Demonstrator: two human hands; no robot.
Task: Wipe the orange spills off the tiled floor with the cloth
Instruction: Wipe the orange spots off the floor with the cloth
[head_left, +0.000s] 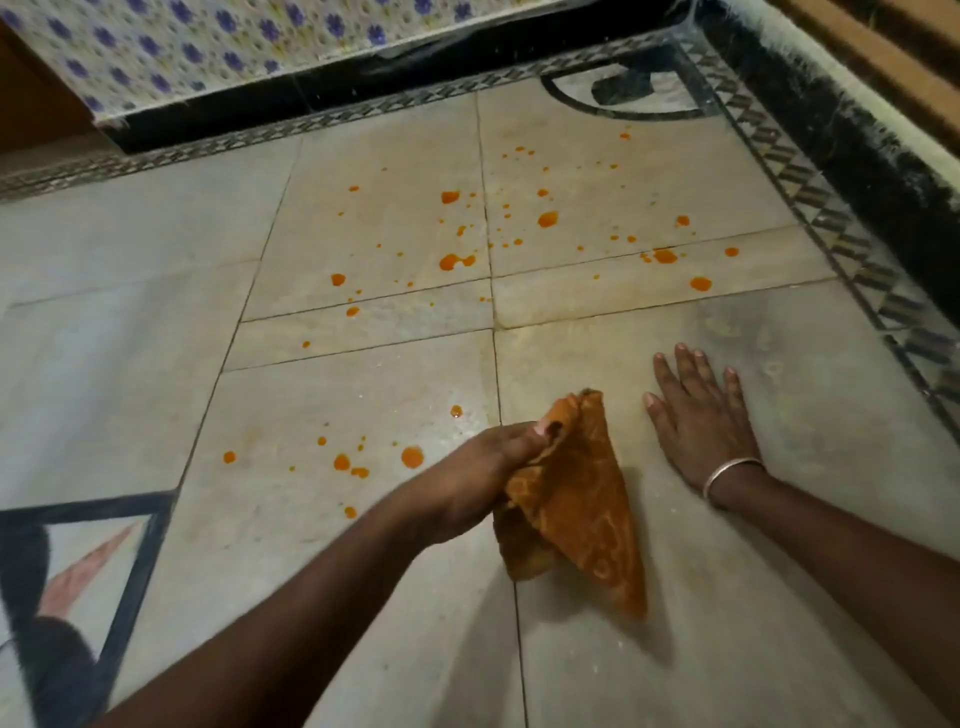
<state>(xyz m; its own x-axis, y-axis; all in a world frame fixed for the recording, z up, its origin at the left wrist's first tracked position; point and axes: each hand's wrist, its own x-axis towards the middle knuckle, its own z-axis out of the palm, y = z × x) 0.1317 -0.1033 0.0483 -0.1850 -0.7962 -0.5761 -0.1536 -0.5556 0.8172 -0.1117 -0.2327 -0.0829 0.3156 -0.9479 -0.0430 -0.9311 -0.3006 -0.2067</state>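
My left hand (488, 478) grips a bunched orange-brown cloth (582, 514) near the middle of the pale tiled floor (156, 374). The cloth hangs down from my fingers and its lower corner looks blurred. My right hand (696, 415) rests flat on the floor to the right of the cloth, fingers spread, with a silver bangle (727, 475) on the wrist. Orange spills are scattered over the tiles: a near cluster (413, 457) left of my left hand and a wider far cluster (452, 261) ahead, reaching toward the right border (700, 283).
A black skirting with a patterned tile band (363, 111) runs along the far wall, under a blue-flowered tiled face (208, 47). A dark raised edge (862, 156) borders the right side. A black-lined inlay (130, 571) marks the floor at the lower left.
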